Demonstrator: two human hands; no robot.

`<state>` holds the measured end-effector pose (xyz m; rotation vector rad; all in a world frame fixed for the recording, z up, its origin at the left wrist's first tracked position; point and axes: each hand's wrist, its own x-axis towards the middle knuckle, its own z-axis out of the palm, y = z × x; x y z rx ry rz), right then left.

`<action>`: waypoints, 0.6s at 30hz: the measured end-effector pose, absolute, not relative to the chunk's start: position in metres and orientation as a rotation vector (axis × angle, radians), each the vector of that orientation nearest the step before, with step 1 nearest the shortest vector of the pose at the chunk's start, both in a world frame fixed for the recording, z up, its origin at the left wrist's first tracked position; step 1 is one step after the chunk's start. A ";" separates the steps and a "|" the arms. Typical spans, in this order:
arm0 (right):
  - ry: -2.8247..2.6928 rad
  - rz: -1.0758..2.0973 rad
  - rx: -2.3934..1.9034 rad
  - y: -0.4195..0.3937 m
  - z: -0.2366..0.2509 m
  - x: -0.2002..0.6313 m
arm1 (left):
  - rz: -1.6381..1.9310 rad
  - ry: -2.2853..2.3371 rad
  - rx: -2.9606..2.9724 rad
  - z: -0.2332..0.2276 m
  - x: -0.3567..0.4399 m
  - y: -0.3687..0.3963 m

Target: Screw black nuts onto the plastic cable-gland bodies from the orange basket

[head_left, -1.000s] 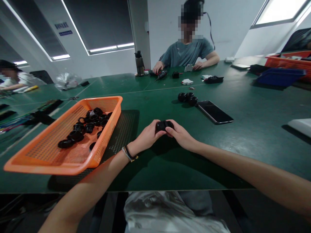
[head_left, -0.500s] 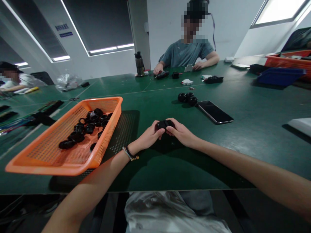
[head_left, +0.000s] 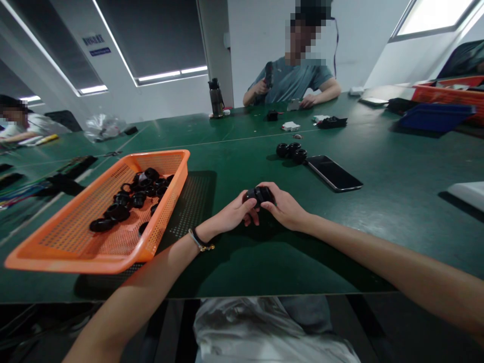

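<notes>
Both my hands grip one black round plastic part [head_left: 258, 195] above the green table [head_left: 242, 267]. My left hand [head_left: 242, 209] holds its left end, thumb across the near side and fingers curled beneath. On its right end, my right hand [head_left: 283, 204] has its thumb in front and its fingers over the top. The part looks like a ribbed fitting or cap; its exact kind is unclear. To the left, an orange perforated basket [head_left: 176, 201] contains several similar black parts [head_left: 118, 212]. Beyond my right hand sits a small cluster of black round parts [head_left: 292, 150].
A phone [head_left: 335, 173] lies right of the cluster. Across the table a person [head_left: 289, 83] raises a dark tool [head_left: 268, 75] in one hand. A bottle [head_left: 216, 98] stands at the back. Blue [head_left: 436, 118] and orange bins are at far right; wires [head_left: 34, 189] lie at left.
My right-hand fingers have shifted around the black part, and more of its right end shows. My left fingers show lower beneath it. The person opposite has lifted the dark tool off the table.
</notes>
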<state>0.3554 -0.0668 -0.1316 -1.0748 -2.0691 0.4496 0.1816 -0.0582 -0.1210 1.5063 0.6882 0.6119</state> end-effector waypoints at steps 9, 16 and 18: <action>-2.009 0.523 -1.129 -0.073 -0.127 0.349 | 0.853 0.795 1.778 -0.131 0.187 -0.064; -1.937 0.617 -1.161 -0.077 -0.123 0.346 | 0.890 0.977 2.010 -0.123 0.185 -0.067; -1.917 0.639 -1.157 -0.078 -0.122 0.345 | 0.894 0.989 2.060 -0.123 0.185 -0.067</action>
